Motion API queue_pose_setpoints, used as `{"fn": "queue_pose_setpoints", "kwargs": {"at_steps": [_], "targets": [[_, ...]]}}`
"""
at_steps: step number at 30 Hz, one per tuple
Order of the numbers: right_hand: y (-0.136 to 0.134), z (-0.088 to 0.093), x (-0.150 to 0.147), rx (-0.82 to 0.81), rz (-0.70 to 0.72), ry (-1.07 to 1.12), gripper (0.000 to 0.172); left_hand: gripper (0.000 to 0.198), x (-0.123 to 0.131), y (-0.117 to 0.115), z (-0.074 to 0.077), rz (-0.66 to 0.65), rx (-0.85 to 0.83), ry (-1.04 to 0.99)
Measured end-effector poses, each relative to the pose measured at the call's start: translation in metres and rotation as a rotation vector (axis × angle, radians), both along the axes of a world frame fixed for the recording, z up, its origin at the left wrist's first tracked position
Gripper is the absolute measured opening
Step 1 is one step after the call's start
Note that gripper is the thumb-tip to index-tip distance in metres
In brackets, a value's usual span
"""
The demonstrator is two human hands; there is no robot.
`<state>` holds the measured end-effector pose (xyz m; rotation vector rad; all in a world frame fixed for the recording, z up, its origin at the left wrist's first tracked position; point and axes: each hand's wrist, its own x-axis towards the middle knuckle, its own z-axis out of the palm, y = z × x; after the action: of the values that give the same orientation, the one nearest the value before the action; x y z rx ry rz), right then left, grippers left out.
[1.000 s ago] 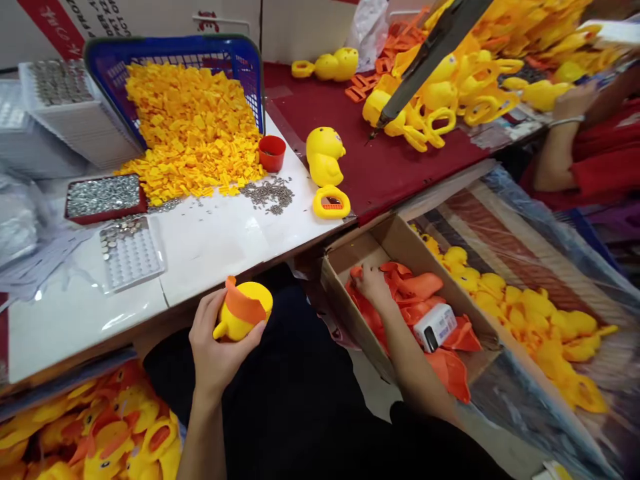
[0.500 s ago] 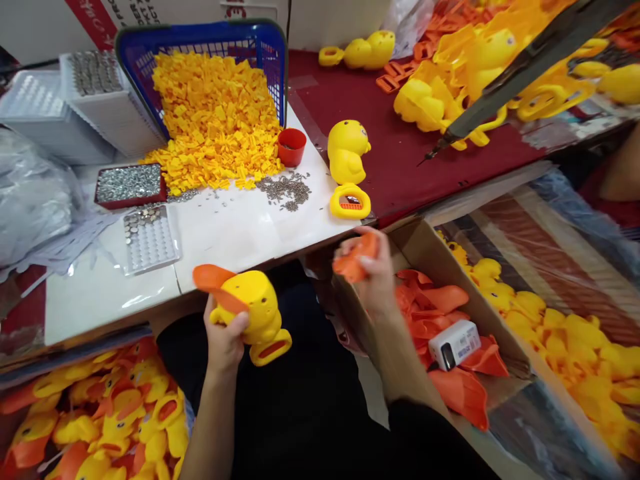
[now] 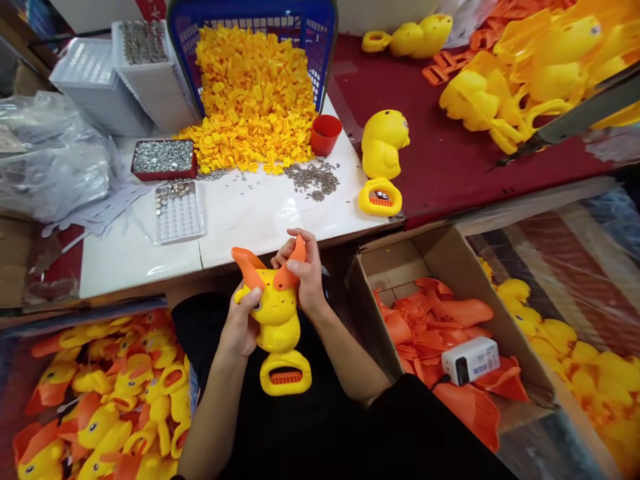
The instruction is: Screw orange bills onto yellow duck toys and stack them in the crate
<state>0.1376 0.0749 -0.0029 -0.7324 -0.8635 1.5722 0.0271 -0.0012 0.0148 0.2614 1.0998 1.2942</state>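
Observation:
My left hand grips a yellow duck toy over my lap, handle ring pointing toward me. One orange beak half sticks out of the duck's head. My right hand pinches a second orange beak piece and presses it against the duck's head beside the first. A cardboard box to my right contains more orange beak pieces and a small white device.
On the white table lie a blue basket spilling small yellow parts, a red cup, loose screws, trays of metal parts and another yellow duck. Finished ducks fill a bin at lower left.
My right hand has come from the cardboard box with an orange beak piece and brought it to the duck. My left hand turned the duck upright. The camera shifted left.

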Motion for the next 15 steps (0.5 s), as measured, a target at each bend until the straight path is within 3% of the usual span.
{"fn": "queue_pose_setpoints", "kwargs": {"at_steps": [3,11,15], "targets": [[-0.002,0.002,-0.003,0.042,-0.039,0.045,0.055,0.061,-0.002,-0.001,0.001,-0.025,-0.004,-0.020],[0.005,-0.008,0.003,0.164,0.100,-0.122,0.060,0.060,-0.017,-0.001,-0.001,-0.123,-0.091,-0.091],[0.004,-0.003,0.006,0.213,0.130,-0.092,0.065,0.059,-0.017,-0.001,0.005,-0.127,-0.029,-0.018]]}}
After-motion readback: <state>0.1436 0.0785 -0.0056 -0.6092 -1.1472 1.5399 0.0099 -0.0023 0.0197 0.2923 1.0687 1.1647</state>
